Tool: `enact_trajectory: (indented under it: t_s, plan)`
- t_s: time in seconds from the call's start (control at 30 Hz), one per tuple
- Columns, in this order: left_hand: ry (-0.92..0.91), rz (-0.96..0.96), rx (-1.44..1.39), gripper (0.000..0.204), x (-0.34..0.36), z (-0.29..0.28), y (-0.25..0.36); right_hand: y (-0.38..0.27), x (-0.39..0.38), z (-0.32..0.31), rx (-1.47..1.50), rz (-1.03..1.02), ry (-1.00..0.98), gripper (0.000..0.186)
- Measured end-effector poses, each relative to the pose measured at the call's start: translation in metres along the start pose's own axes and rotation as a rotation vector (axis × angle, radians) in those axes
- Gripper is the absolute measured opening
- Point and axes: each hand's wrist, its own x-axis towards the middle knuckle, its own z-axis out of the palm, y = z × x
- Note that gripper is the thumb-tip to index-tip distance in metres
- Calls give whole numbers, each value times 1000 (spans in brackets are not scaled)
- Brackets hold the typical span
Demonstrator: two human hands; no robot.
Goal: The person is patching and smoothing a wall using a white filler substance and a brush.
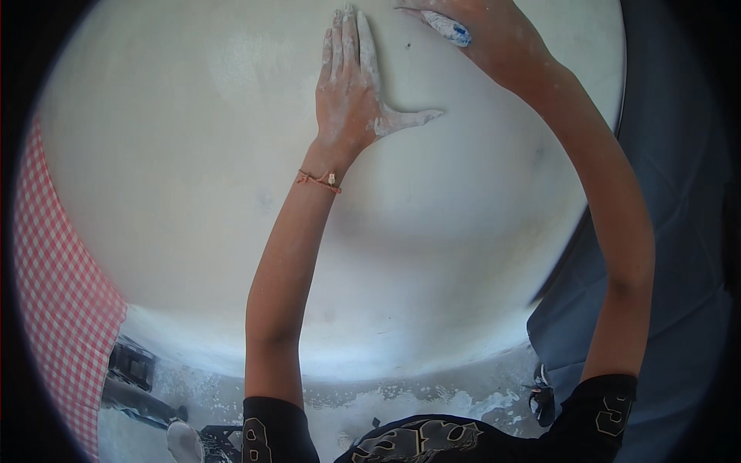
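Observation:
A large, smooth off-white curved panel [231, 216] fills most of the view. My left hand [347, 92] lies flat on it at upper middle, fingers stretched forward and thumb out to the side. White dust coats its fingers, and the hand holds nothing. Farther right, at the top edge, my right hand [494, 35] is closed round a white, crumpled, rolled piece with blue marks [448, 28]. What it is made of I cannot tell. The right fingertips are partly cut off by the frame's edge.
Red-and-white checked cloth [62, 285] hangs along the panel's left side. Dark blue-grey cloth [671, 255] borders its right side. Below the panel's near edge, the grey floor [363, 397] has white residue. Several dark objects and a round pale thing [184, 441] lie at lower left.

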Motion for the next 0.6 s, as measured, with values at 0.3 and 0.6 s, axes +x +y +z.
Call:
enact_trajectory:
  t_s: [0.3, 0.6]
  plan:
    - [5, 55, 96, 153, -24, 3, -24, -34, -66, 38, 164, 148, -165, 18]
    - [-49, -3, 70, 155, -47, -44, -28, -27, -18, 27, 236, 58, 19, 24]
